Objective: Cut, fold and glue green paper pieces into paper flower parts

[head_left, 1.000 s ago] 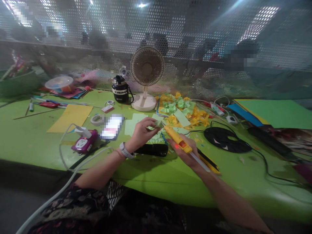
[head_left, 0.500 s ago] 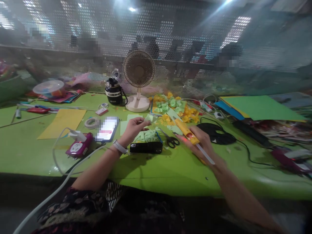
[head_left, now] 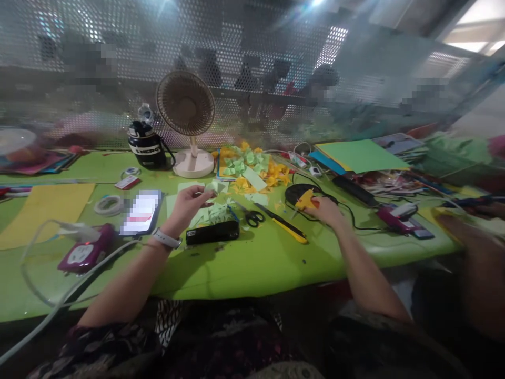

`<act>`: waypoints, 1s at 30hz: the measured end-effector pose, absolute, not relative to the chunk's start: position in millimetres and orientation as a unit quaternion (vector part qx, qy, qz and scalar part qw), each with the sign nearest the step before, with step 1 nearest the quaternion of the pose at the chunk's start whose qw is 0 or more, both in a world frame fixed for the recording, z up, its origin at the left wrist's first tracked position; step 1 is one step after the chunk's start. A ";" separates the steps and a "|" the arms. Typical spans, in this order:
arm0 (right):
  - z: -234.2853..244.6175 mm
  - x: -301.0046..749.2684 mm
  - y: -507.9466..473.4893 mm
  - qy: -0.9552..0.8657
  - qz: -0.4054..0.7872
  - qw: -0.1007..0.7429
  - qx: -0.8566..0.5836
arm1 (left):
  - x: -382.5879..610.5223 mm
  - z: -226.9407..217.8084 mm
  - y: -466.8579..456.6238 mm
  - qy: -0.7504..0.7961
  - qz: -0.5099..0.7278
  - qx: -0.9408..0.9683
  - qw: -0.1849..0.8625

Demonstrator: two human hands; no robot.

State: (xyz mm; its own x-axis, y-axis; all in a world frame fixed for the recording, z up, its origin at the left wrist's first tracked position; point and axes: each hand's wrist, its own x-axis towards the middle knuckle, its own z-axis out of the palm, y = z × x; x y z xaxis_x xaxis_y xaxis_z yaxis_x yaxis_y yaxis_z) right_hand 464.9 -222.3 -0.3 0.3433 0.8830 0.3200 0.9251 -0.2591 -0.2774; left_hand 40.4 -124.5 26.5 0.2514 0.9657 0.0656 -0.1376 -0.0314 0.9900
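While the left hand (head_left: 186,208) pinches a small pale green paper piece (head_left: 215,186) between closed fingers, the right hand (head_left: 327,212) grips a yellow glue gun (head_left: 305,200) near a black mat (head_left: 296,193); the paper seems to need glue now

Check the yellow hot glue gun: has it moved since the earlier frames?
Yes, the yellow hot glue gun has moved right, farther from the desk fan.

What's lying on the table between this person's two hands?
In the head view, black-handled scissors and a yellow-and-black utility knife lie between the left hand and the right hand.
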 end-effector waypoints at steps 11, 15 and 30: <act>37.8 365.4 -204.5 -0.711 0.055 0.159 -0.683 | 42.7 25.7 -123.4 0.399 0.479 0.544 0.562; 39.4 316.4 -182.9 -0.766 0.087 0.114 -0.627 | 40.2 25.6 -120.4 0.402 0.488 0.550 0.546; 13.4 265.7 -144.4 -0.787 0.080 0.064 -0.609 | 38.0 16.6 -113.3 0.403 0.475 0.575 0.530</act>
